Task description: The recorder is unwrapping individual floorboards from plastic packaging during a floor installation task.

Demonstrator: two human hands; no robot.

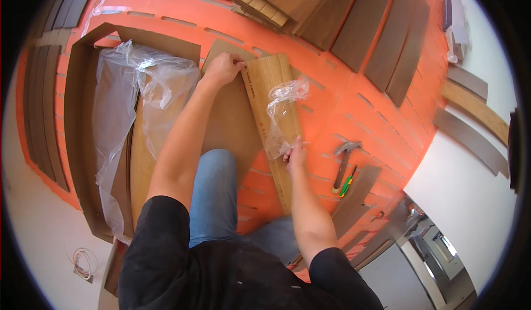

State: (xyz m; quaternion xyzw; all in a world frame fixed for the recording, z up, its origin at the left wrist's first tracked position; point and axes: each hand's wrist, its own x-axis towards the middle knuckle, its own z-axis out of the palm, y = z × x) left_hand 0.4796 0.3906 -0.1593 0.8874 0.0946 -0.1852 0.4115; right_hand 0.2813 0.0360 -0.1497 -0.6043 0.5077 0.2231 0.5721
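Note:
A light brown flooring plank (pixel 271 80), printed along one side, slants in front of me with its far end to the left. My left hand (pixel 224 68) is closed on the far left corner of this plank. Lower down, my right hand (pixel 296 156) grips its right edge with curled fingers. Crumpled clear plastic film (pixel 287 91) lies over the plank and trails down to the right fingers; whether they pinch it too is hard to tell. Left of my knee, an opened cardboard box (pixel 78 138) holds more planks (pixel 145 172) under loose clear plastic wrap (pixel 166 75).
A hammer (pixel 344 163) and a green utility knife (pixel 348 181) lie right of my right hand on the orange underlayment (pixel 337 111). Dark planks (pixel 359 28) fan out at the far side. More planks (pixel 470 136) rest by the white wall at right. A coiled cable (pixel 83 263) lies lower left.

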